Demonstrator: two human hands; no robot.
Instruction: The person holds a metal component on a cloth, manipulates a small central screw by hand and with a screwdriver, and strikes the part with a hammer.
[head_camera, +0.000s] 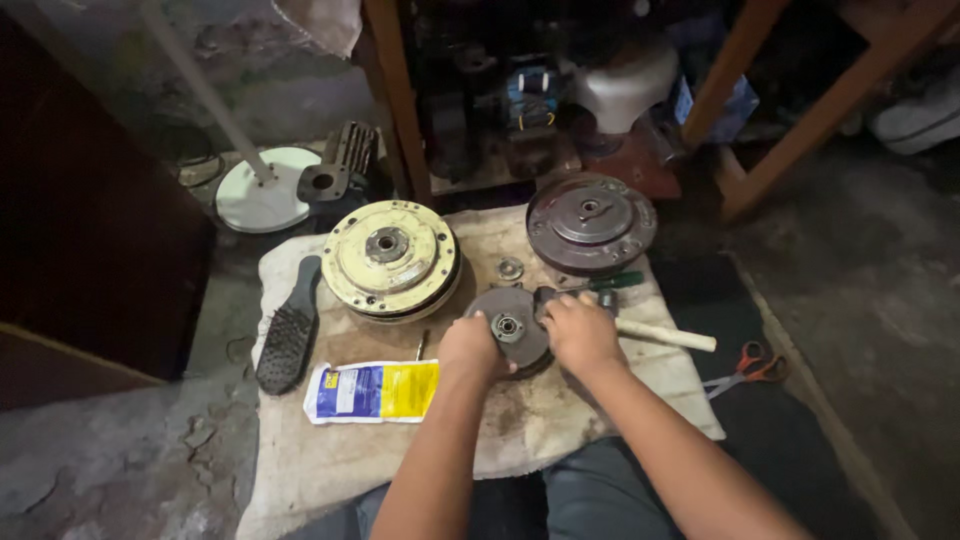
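Observation:
A dark round metal disc with a bearing hub (510, 322) lies on a stained cloth (560, 415) on the floor. My left hand (472, 348) grips its left edge. My right hand (580, 330) holds its right edge, fingers curled over the rim. A hammer with a pale wooden handle (665, 335) lies just right of my right hand. A green-handled screwdriver (612, 282) rests above it. A small metal ring (510, 268) sits just beyond the disc.
A cream round motor housing (390, 258) and a dark brown round cover (591, 222) lie at the cloth's far side. A black brush (290, 328), a blue-yellow packet (372, 390) and orange scissors (745, 366) lie around. Wooden legs (400, 100) stand behind.

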